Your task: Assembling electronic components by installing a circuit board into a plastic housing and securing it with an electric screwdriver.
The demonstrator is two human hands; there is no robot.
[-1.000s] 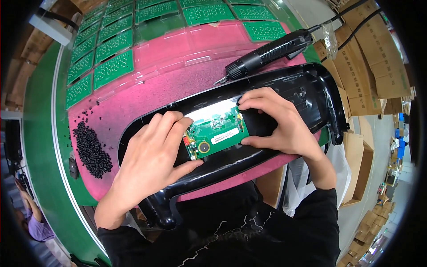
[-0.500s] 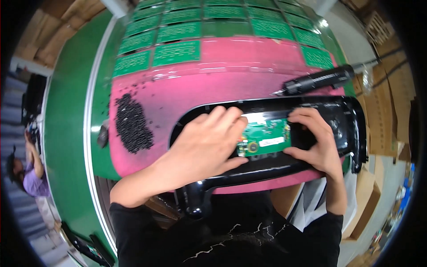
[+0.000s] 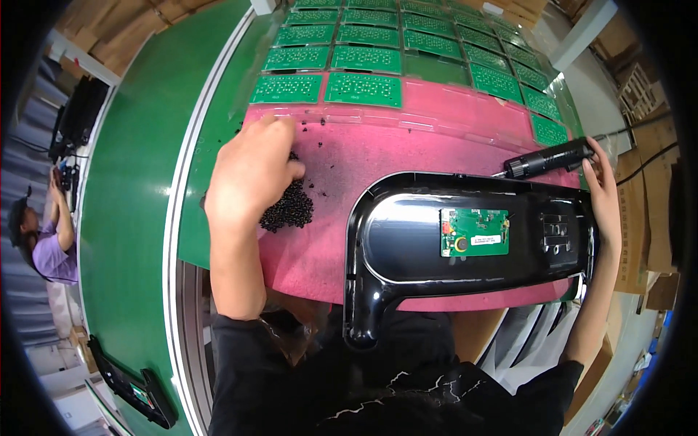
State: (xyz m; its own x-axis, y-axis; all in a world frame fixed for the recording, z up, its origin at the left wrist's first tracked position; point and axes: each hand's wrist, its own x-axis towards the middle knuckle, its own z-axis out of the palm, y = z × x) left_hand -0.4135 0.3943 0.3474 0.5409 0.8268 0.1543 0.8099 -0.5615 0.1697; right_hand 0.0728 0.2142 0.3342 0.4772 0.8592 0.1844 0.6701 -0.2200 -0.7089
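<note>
My left hand [image 3: 251,171] is over the pile of small black screws [image 3: 287,207], its fingers curled down. Their tips are hidden, so what they hold does not show. My right hand [image 3: 603,185] has its fingers around the rear end of a black electric screwdriver [image 3: 549,159], which lies beyond the housing. A glossy black plastic housing [image 3: 392,265] rests on the pink mat, hollow side up. Inside it sits a green circuit board [image 3: 476,234] with a white label and a round part, touched by neither hand.
Rows of green circuit boards [image 3: 363,89] lie in clear trays at the far side of the pink mat [image 3: 342,156]. A cable trails right from the screwdriver. Another black housing [image 3: 134,389] lies at lower left. A person in purple [image 3: 54,247] works at far left.
Both hands have left the circuit board, which stays in the housing. My left hand has moved left to the screws; my right hand has gone out to the screwdriver. The view has shifted.
</note>
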